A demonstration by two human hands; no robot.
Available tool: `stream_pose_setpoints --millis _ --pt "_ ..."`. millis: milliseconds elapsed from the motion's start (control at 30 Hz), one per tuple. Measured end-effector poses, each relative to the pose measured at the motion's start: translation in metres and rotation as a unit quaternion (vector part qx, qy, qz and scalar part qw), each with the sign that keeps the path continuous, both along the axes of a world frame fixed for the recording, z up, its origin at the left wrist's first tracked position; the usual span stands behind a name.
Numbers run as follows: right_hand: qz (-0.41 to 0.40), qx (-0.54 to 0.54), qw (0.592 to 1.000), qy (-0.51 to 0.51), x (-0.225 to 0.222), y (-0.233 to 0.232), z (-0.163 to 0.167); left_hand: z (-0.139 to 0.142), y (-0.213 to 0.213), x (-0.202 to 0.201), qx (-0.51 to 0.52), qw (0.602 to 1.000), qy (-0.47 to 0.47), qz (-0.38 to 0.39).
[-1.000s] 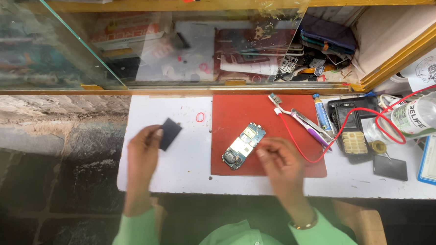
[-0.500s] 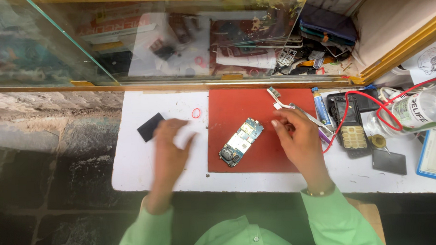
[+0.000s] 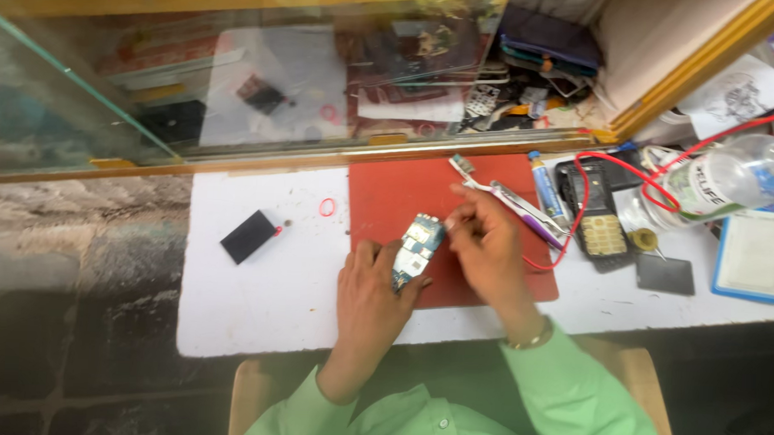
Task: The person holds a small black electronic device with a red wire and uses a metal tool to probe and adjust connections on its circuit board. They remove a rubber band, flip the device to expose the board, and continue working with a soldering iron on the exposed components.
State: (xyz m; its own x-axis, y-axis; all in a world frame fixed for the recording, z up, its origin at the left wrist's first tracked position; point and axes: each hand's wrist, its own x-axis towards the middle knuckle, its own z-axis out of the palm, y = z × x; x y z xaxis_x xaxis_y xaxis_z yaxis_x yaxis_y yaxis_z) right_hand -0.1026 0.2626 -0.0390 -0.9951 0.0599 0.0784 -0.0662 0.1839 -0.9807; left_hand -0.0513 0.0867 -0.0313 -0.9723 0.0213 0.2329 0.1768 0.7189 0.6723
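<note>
My left hand (image 3: 371, 299) grips the lower end of a small phone circuit board (image 3: 415, 249) lying on the red work mat (image 3: 405, 197). My right hand (image 3: 488, 248) is beside the board's upper end, fingertips pinched on a small pale piece that touches the board's top corner. A black rectangular part (image 3: 248, 237) lies alone on the white tabletop (image 3: 262, 299), left of both hands.
A red rubber band (image 3: 327, 207) lies near the mat's left edge. Tweezers and a toothbrush (image 3: 501, 193), a glue tube (image 3: 546, 188), a black meter with red wire (image 3: 599, 214), a plastic bottle (image 3: 728, 180) and a blue-framed pad (image 3: 758, 254) crowd the right side. A glass display case (image 3: 236, 80) stands behind.
My left hand let go of the black part, left it on the table, and moved right to take the circuit board. My right hand came back down to the board's top.
</note>
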Motion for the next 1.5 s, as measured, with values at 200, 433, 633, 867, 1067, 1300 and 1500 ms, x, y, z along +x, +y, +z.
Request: stream_pose_setpoints --millis 200,433,633,867,1067,1300,1500 --pt "-0.047 -0.031 0.998 0.033 0.038 0.001 0.0 0.0 0.013 0.01 -0.005 0.999 -0.016 0.029" --pt "-0.147 0.147 0.969 0.136 0.033 0.077 0.03 0.001 0.015 0.012 -0.01 0.999 -0.025 0.036" --pt "-0.154 0.14 0.973 0.099 0.035 0.082 0.038 0.0 0.016 0.011 -0.003 0.999 -0.018 0.038" --pt "-0.146 0.27 0.934 0.184 0.035 0.066 0.038 0.008 0.02 -0.005 0.01 1.0 0.0 0.017" --pt "-0.128 0.302 0.936 0.129 0.033 0.077 0.038 0.008 0.027 -0.041 0.073 0.997 -0.009 -0.029" --pt "-0.127 0.297 0.932 0.162 0.039 0.086 0.031 -0.004 0.026 -0.061 0.246 0.964 -0.105 -0.011" --pt "-0.086 0.31 0.921 0.221 0.046 0.055 0.023 -0.009 0.019 -0.063 0.318 0.937 -0.145 -0.014"
